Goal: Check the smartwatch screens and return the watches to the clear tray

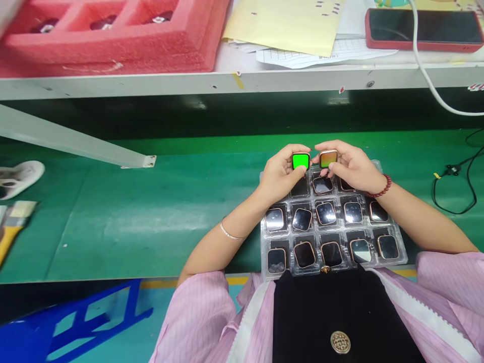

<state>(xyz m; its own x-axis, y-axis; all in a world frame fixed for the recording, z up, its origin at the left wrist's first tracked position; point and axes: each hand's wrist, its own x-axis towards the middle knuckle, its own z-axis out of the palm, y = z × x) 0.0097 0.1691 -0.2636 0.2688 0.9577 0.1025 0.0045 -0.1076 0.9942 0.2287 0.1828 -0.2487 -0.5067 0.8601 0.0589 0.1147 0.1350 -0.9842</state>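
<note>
My left hand (282, 170) is closed around a smartwatch (300, 161) whose square screen glows bright green. Beside it, my right hand (353, 164) grips a second smartwatch (328, 159), gold-edged, with an orange-green screen. The two watches are held side by side, a small gap apart, over the far part of a clear plastic tray (264, 252). Rows of strapless watch cases with dark screens, such as the watch (325, 214), sit in the tray's pockets. The tray lies at the bench's near edge, close to my body; my hands and forearms hide some of its far pockets.
A shelf (181, 84) spans the back, bearing a red foam tray (132, 50), yellow paper (287, 22) and a red-framed device (423, 27). A white cable (423, 68) hangs over its edge. A brush (17, 222) lies far left, a black cord (454, 171) right.
</note>
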